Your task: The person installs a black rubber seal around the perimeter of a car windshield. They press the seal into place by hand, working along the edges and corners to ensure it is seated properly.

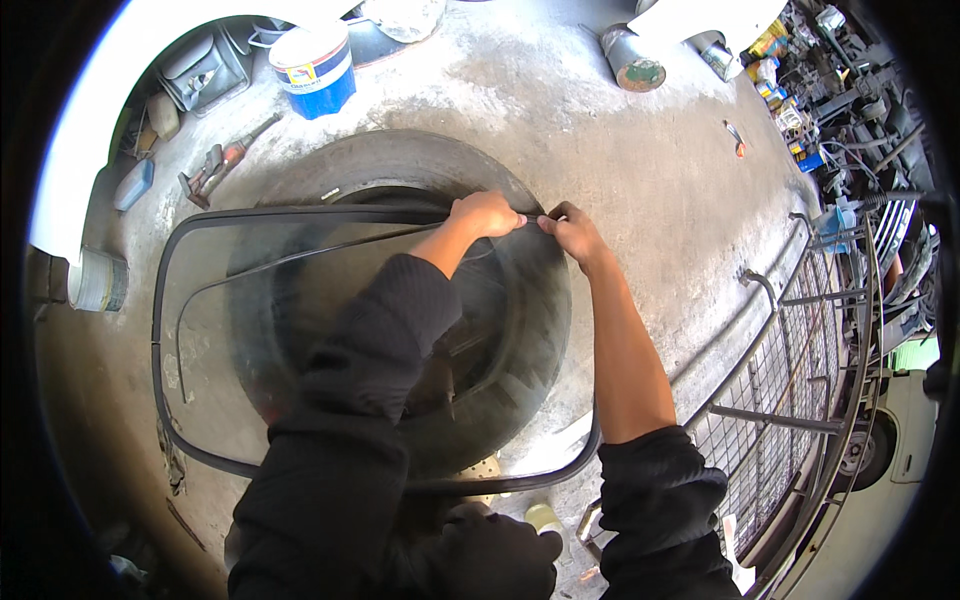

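Observation:
A large pane of glass (225,370) with rounded corners lies over a big black tyre (500,165) on the floor. Black rubber seal (158,300) runs around the pane's edge. At the far edge, right of the middle, my left hand (482,214) is closed on the seal. Just to its right, my right hand (575,232) pinches the same strip, its thumb and fingers pressed together. The two hands are close, with a short piece of seal between them. A thin dark line, like a cord or strip (290,257), curves across the glass.
A blue and white bucket (318,75) stands beyond the tyre, with a red and grey tool (225,160) to its left. A metal can (633,62) lies farther right. Metal rack with mesh (780,390) stands at my right, near piled parts (870,110).

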A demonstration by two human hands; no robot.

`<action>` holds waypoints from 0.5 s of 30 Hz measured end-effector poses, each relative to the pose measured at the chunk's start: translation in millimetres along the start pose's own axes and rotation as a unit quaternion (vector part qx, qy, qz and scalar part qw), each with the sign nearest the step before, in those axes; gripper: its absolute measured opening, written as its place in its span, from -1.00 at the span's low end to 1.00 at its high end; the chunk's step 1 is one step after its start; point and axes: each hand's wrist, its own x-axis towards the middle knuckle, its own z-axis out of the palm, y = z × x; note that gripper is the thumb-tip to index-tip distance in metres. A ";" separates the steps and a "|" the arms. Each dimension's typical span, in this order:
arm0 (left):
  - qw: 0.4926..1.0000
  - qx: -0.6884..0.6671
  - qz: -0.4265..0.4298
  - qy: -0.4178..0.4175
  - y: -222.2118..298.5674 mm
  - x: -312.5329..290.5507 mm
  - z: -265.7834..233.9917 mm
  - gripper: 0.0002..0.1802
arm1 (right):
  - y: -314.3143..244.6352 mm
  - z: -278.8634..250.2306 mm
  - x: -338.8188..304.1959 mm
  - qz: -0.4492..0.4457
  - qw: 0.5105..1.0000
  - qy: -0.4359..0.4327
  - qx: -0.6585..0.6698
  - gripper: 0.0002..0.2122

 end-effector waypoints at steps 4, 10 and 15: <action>0.998 0.001 0.042 -0.049 -24.7 5.6 -22.4 -0.37 | 11.5 1.7 3.8 -0.042 0.999 0.005 0.034 -0.60; 0.998 -0.045 -0.001 -0.036 -14.1 3.1 -13.0 -0.33 | 3.3 7.4 -8.0 -0.028 0.997 0.031 -0.066 -0.60; 0.996 -0.016 0.090 0.003 -7.1 4.6 -1.6 -0.42 | 9.5 4.2 -9.7 -0.037 0.997 0.032 -0.053 -0.61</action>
